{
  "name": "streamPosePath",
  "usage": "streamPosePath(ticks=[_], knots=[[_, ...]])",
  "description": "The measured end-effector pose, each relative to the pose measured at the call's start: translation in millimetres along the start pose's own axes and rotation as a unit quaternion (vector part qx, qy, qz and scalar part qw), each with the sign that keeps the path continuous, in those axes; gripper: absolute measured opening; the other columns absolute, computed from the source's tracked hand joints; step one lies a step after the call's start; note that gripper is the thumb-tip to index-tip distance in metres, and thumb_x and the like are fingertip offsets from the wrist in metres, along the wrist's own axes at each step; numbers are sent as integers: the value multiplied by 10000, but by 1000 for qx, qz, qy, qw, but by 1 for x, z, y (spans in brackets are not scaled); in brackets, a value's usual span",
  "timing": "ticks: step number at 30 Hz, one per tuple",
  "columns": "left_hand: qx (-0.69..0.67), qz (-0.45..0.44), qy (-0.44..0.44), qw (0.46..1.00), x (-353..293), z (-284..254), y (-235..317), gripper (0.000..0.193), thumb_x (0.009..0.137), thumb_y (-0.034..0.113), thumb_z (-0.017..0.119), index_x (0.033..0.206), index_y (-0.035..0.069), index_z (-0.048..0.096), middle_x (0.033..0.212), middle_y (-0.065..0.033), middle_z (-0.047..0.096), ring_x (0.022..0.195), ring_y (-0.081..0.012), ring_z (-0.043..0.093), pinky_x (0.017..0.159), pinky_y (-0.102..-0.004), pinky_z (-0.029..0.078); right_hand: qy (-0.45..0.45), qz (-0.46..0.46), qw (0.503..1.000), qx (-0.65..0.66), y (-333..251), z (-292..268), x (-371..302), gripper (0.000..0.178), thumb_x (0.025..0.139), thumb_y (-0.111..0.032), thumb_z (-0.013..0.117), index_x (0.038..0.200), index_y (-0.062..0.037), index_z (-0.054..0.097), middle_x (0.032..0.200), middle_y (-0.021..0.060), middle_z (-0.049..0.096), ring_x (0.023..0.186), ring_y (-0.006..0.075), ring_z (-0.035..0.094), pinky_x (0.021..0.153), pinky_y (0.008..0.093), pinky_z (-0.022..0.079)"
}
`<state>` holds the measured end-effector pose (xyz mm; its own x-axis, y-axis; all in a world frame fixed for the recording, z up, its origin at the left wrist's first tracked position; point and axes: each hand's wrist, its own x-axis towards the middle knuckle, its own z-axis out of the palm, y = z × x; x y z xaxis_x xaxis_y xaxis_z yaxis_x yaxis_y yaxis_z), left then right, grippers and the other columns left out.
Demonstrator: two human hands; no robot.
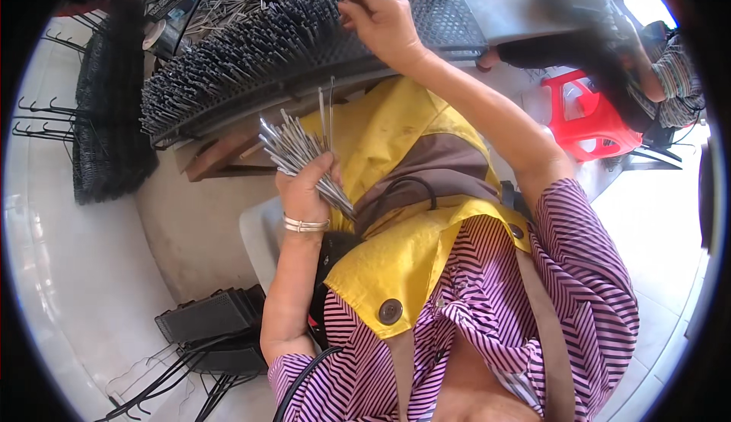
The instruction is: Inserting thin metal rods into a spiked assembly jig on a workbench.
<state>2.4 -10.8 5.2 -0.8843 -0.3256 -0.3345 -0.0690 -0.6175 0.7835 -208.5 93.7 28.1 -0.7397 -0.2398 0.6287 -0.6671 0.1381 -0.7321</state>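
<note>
A bundle of thin silvery metal rods (293,144) is gripped in my left hand (306,186), with two rods sticking up apart from the rest. My right hand (387,28) is raised over a long black perforated rack (449,38), its fingers bent and pressed together. Whether a rod is between those fingertips cannot be seen. Many dark upright rods (221,72) stand close together in the rack's holes, filling its left and middle parts. Toward the right end, more of the perforated surface shows.
Loose metal rods (228,3) lie heaped behind the rack. At the left hangs a dark, densely filled rack (110,117) with hooks. Black panels (209,323) with hooked wires sit at lower left. A red plastic stool (586,117) and another person (594,49) are at the right.
</note>
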Motion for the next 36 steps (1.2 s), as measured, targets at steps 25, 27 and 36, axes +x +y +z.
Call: streamPosePath(ticks=[25, 27, 36], knots=[[29, -3, -34, 999, -4, 5, -2, 149, 708, -64, 575, 847, -51, 522, 679, -120, 572, 515, -176, 538, 464, -273, 445, -246, -175, 895, -329, -27, 6, 36, 110, 677, -113, 518, 686, -17, 570, 629, 170, 576, 620, 357, 576, 538, 440, 439], [30, -3, -33, 999, -5, 5, -2, 152, 706, -60, 580, 847, -52, 522, 680, -121, 572, 515, -176, 538, 464, -273, 444, -254, -155, 895, -334, -29, 5, 33, 99, 657, -109, 526, 689, -35, 582, 673, 151, 590, 670, 337, 588, 556, 431, 451], [29, 0, -60, 998, -3, 1, -6, 255, 729, -50, 582, 957, -12, 474, 770, -155, 578, 542, -182, 530, 466, -287, 448, -317, -66, 897, -302, -41, 7, 51, 128, 696, -124, 539, 733, -7, 576, 733, 189, 582, 754, 364, 571, 633, 443, 449]])
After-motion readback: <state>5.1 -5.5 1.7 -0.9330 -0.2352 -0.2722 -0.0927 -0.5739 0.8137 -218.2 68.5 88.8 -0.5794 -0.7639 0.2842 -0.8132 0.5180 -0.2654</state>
